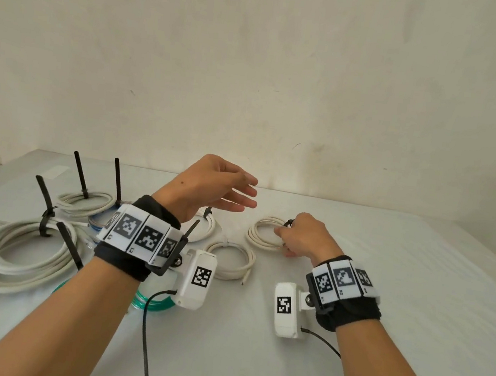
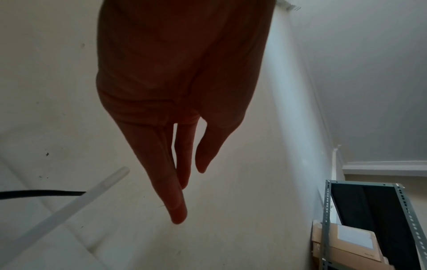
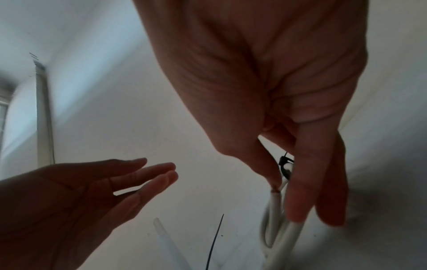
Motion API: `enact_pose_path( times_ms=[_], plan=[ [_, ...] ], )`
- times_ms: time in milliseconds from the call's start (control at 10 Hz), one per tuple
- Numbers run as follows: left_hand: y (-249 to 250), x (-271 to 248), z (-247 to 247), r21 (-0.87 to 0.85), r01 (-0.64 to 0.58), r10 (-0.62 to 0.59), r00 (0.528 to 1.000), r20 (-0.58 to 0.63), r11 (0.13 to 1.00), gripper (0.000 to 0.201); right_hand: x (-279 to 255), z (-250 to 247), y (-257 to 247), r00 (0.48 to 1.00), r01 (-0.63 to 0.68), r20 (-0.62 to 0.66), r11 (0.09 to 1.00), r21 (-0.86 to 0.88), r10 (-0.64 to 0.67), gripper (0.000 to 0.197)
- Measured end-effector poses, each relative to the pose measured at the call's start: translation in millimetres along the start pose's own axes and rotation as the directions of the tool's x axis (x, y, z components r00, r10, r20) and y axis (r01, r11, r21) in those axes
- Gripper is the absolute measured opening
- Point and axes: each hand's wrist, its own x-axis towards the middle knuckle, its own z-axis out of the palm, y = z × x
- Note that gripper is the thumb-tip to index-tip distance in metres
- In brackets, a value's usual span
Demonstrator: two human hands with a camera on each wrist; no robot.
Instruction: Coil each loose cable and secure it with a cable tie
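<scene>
Several tied white coils (image 1: 23, 251) are seen at the left of the worktop (image 1: 417, 271). The left hand (image 1: 209, 186) is held above it, released, fingers straight. Further right, a small white coil (image 1: 263, 232) with a black cable tie (image 3: 285, 165) is grasped by the right hand (image 1: 304, 237).

You have seven coiled cables on the table: six white coils (image 1: 233, 259) and one green coil (image 1: 151, 299). Count six black cable ties (image 1: 81, 175), five with upright tails. Two hands are in view, left (image 1: 209, 187) and right (image 1: 304, 237).
</scene>
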Motion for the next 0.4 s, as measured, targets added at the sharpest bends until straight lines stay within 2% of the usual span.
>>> enact_pose_path(
  times_ms=[200,300,400],
  plan=[
    [10.0,-7.6,-1.4,0.043,-0.039,0.041,0.998,-0.040,0.998,0.021,-9.6,-4.4,-4.8,1.000,0.016,0.001,0.988,-0.156,-0.016,0.034],
    [27.0,-19.5,-3.1,0.118,-0.064,0.067,0.997,-0.025,0.991,0.021,-27.8,-17.0,-13.2,0.999,0.042,0.019,0.986,-0.162,-0.040,0.036],
    [52.2,-37.9,-6.9,0.144,-0.148,0.156,0.987,-0.041,0.978,0.021,-56.3,-38.4,-27.4,0.987,0.141,-0.069,0.989,-0.034,-0.143,0.042]
  ],
)
